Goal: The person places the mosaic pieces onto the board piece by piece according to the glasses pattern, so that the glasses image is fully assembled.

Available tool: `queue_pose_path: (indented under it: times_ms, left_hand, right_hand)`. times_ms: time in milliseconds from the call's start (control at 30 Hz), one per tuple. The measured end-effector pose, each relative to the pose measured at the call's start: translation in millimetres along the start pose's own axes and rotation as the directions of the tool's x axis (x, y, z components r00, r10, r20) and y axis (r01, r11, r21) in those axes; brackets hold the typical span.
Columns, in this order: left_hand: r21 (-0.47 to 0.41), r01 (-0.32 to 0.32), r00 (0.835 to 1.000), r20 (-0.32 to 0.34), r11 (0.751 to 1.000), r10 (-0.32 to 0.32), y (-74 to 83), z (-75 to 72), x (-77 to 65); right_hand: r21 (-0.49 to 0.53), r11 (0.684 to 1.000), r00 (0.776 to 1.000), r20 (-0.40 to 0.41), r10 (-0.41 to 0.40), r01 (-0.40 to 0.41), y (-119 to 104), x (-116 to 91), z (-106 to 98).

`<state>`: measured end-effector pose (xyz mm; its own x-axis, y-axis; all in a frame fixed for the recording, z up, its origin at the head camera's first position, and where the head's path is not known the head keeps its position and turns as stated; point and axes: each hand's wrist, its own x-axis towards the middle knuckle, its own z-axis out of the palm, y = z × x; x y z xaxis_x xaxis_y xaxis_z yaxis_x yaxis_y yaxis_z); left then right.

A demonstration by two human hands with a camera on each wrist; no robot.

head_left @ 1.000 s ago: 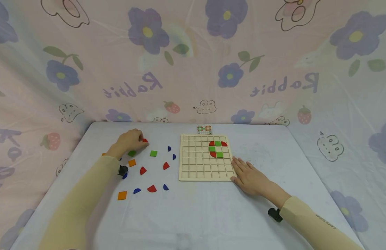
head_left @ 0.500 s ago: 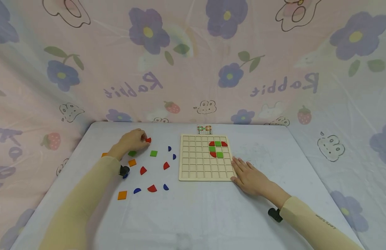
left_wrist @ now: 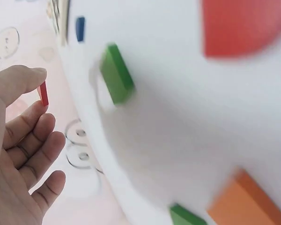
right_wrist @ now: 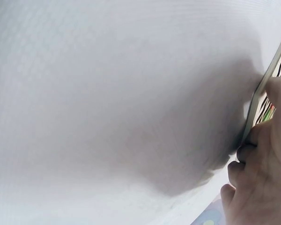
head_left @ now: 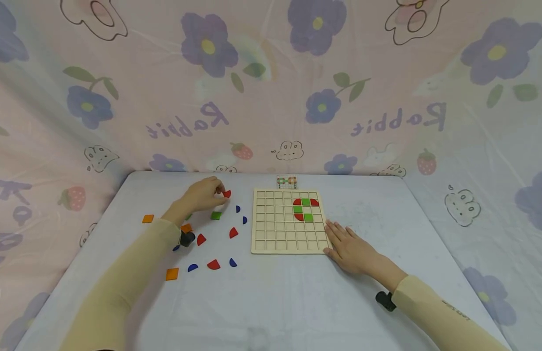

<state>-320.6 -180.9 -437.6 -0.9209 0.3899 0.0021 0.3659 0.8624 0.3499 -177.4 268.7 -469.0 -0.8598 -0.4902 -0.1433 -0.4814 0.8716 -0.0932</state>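
Between thumb and index finger, my left hand (head_left: 203, 195) pinches a red quarter-circle piece (head_left: 227, 194), held left of the wooden grid board (head_left: 275, 236). In the left wrist view that red piece (left_wrist: 44, 94) shows edge-on at the fingertips, above the table. My right hand (head_left: 352, 251) lies flat with straight fingers at the board's right edge, fingertips touching it. In the board's upper right, red curved pieces (head_left: 314, 202) and green squares (head_left: 308, 217) sit in a ring-like cluster. The right wrist view catches only part of the right hand (right_wrist: 264, 159) and the board's edge.
Loose pieces lie left of the board: green squares (head_left: 216, 215), orange squares (head_left: 172, 274), red quarter-circles (head_left: 213, 264) and blue segments (head_left: 192, 267). A small pattern card (head_left: 287, 182) lies behind the board. A printed cloth (head_left: 271, 87) hangs behind the table.
My left hand has moved to the right with the red quarter-circle piece, toward the board, uncovering an orange square at the left. The right hand and the board have stayed in place.
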Motion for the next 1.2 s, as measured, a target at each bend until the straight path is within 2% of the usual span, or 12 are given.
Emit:
queue_pose_path:
  times_ms: [167,333,533,967,1200]
  left_hand:
    - [0.002,-0.023,1.000,-0.002,1.000,0.023,17.8,3.2,8.2]
    - [-0.035,-0.046,0.999,-0.016,0.998,0.045,34.8,8.6,16.3]
    - [-0.056,-0.115,0.993,-0.032,0.992,0.113,55.7,16.6,27.5]
    - [-0.063,-0.220,0.975,0.014,0.974,0.221,106.1,32.9,49.1]
    - [-0.068,-0.276,0.959,0.046,0.959,0.280,135.6,41.9,59.5]
  right_hand:
    - [0.003,1.000,1.000,0.008,0.005,-0.005,0.2,0.3,-0.3]
    - [-0.002,1.000,1.000,0.006,0.002,-0.002,1.4,1.3,0.5]
    - [-0.009,1.000,1.000,0.005,0.001,-0.001,2.6,1.9,1.7]
    - [-0.002,1.000,1.000,0.013,0.008,-0.008,1.2,0.5,-0.1]
    - [-0.001,1.000,1.000,0.015,0.004,-0.004,1.2,1.3,0.1]
